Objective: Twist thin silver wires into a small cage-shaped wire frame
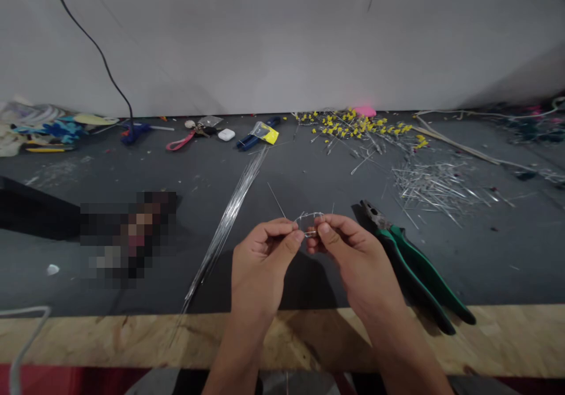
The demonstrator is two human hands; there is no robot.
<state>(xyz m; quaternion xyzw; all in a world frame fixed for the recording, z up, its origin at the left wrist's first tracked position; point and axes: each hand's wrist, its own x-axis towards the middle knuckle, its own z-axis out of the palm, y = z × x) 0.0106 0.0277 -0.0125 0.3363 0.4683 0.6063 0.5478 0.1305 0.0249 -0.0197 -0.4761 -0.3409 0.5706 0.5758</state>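
Note:
Between my hands is a small loop of thin silvery wire, raised over the near part of the table. My left hand pinches its left side between thumb and fingers. On the opposite side, my right hand grips the loop with thumb and fingertips. A pair of pliers with green and black handles lies just right of my right hand, jaws pointing away from me. To the left of my left hand lies a bundle of straight wires, slanting across the dark surface.
Behind lie yellow-tipped wire pieces and, to the right, a heap of cut wires. A white case, a pink strap and a blue tool sit near the wall. A dark cable hangs down at the left.

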